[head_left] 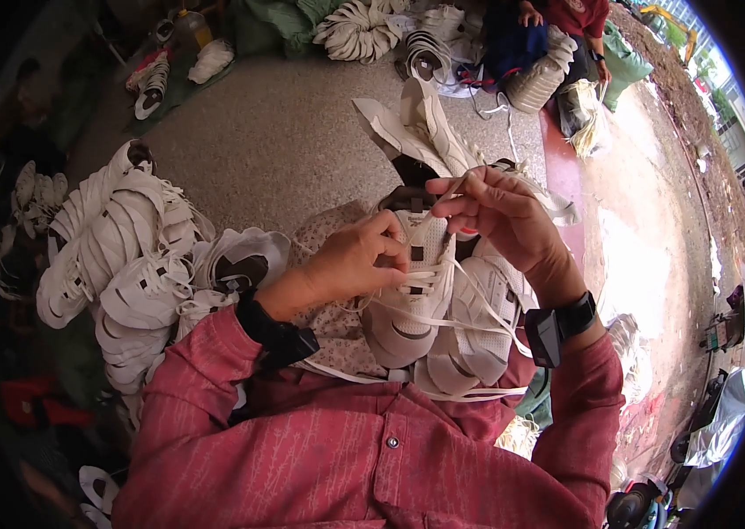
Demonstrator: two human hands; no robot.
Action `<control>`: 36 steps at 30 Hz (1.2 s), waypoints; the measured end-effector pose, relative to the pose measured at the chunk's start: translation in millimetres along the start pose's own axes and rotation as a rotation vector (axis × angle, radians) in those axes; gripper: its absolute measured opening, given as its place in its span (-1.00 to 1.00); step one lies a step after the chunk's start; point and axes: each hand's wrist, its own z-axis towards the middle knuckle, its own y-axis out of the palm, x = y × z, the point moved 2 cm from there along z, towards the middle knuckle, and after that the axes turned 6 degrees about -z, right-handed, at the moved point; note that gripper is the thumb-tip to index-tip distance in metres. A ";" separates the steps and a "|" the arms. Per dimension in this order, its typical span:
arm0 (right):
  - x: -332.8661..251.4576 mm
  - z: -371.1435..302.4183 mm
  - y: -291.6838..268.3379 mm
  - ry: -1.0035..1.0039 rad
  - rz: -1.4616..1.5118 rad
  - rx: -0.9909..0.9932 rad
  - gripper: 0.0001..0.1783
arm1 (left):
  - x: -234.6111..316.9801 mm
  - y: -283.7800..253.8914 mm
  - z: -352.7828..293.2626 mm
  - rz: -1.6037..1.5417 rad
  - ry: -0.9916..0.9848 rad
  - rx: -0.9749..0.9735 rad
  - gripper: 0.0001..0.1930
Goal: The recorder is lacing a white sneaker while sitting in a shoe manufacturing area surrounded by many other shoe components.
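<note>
On my lap lies a white shoe upper (403,322) with dark square patches down its tongue, its toe pointing toward me. My left hand (350,264) is closed at the upper's left edge, by the eyelets; its fingertips cover whatever they pinch. Above the collar, my right hand (504,216) is raised, thumb and forefinger pinching a thin white shoelace. A loose white lace (478,322) loops down the right side of the upper. Beside it, more white uppers (469,353) lie overlapped, and others (429,123) stick out beyond my hands.
Stacked white uppers (108,238) stand on the left, some laced. At the far right another person (557,35) sits by a stack of uppers (540,75). A green sack (284,22) and a bottle of yellow liquid (194,28) are at the back. Speckled floor (249,123) lies between.
</note>
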 end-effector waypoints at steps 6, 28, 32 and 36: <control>-4.4 -22.8 -81.7 -0.428 0.477 0.186 -0.87 | -14.4 -9.7 2.4 -0.289 -0.046 -0.194 -0.82; -144.3 -192.8 -53.7 -0.929 0.337 0.111 -0.82 | 94.3 2.6 44.9 -0.438 0.299 -0.300 -0.61; -88.0 -142.3 -41.4 -0.782 0.023 0.191 -0.61 | 130.2 -48.8 1.9 -0.775 0.310 -0.122 -0.60; 4.4 -98.9 -25.1 -0.312 -0.603 0.520 -0.57 | 127.2 -111.6 -42.6 -0.943 0.364 0.216 -0.72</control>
